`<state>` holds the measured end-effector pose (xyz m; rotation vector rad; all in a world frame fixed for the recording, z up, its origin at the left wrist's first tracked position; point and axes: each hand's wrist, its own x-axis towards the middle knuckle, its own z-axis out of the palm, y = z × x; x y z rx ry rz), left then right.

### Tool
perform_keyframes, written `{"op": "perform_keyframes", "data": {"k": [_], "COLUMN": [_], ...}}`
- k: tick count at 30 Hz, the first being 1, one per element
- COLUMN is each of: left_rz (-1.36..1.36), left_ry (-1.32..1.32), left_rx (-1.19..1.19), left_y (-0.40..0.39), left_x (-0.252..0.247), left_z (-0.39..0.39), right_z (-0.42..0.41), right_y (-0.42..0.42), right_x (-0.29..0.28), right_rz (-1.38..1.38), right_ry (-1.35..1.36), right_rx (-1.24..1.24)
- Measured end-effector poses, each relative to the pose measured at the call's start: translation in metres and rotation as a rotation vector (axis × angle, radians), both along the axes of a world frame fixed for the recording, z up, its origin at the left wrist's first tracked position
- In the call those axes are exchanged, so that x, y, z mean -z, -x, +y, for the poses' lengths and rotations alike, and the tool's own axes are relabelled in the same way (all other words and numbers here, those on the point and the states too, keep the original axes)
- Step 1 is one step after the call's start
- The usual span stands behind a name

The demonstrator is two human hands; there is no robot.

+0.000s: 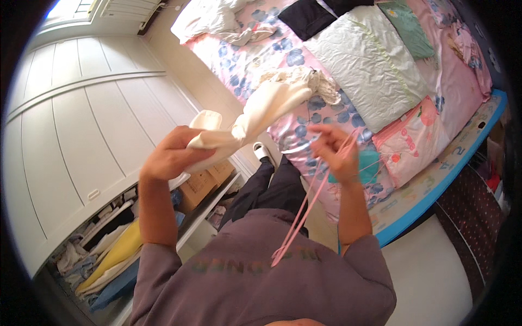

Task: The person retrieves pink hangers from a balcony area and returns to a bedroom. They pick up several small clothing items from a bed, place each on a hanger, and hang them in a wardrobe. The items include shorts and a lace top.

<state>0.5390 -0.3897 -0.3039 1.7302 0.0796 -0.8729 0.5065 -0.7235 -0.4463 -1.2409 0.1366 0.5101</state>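
Note:
My left hand grips one end of a cream cloth. The cloth is gathered and twisted near its middle, and its far part stretches out over the bed's edge. My right hand, blurred and with its fingers partly curled, holds a pink cord. Strands of the cord loop over this hand, and a long doubled length swings down in front of my shirt. Behind the right wrist, a teal item lies on the bed.
The bed's floral sheet bears a white quilted pad, a pink printed cushion, a crumpled lace garment and dark cloth. On the left stand a white wardrobe, folded clothes and a cardboard box.

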Motion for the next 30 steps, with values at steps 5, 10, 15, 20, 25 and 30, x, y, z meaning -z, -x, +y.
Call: {"op": "perform_keyframes", "data": {"k": [5,10,15,20,25,30], "left_rz": [-0.07,-0.138,-0.285,-0.388,-0.563,-0.662], "left_ry": [0.011,-0.077,-0.196,-0.3,-0.493,-0.639], "left_rx": [0.471,0.538,0.393,0.094,-0.239,-0.274], "left_y": [0.021,0.058,0.114,0.165,0.201,0.211], "left_x": [-0.095,-0.151,-0.18,-0.187,-0.182,-0.187], "left_z": [0.044,0.084,0.118,0.156,0.184,0.193], "right_z": [0.028,0.135,0.238,0.285,0.272,0.24], "right_y": [-0.044,-0.064,-0.044,0.008,0.022,0.019], "right_x": [-0.027,-0.045,-0.042,-0.039,-0.038,-0.073], "right_rz": [-0.264,-0.477,-0.399,-0.141,-0.13,-0.257], "right_ry": [0.01,-0.03,-0.202,-0.355,-0.158,0.064], "right_rx": [-0.193,-0.667,-1.106,-1.284,-1.115,-0.845]}}
